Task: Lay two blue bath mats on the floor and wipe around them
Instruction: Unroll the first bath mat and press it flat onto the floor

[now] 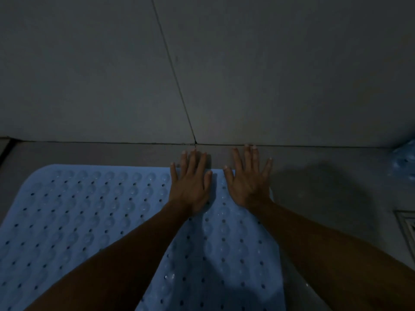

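Lighting is dim throughout; surfaces read grey. Floor is smooth grey tile, meeting a grey tiled wall along a dark grout line just beyond the fingertips. One slanted wall joint runs down to that line, ending between the two hands.

Blue bath mat lies flat on the floor beneath and behind both hands, extending far to the left of them. Its surface shows rows of small round holes and raised bubble-like cups. Its far edge runs parallel to the wall, with a bare strip of floor between.

Left hand lies palm down, fingers straight and spread, palm on the mat's far edge, fingertips reaching past it onto bare floor. Right hand lies likewise flat with fingers splayed, at the mat's far right corner, fingertips almost at the wall line. Neither grips anything.

Second blue item, partly cut off, sits well right of the right hand, at the wall. Floor drain grate shows to the right, nearer the person, with a shadow on the floor between.
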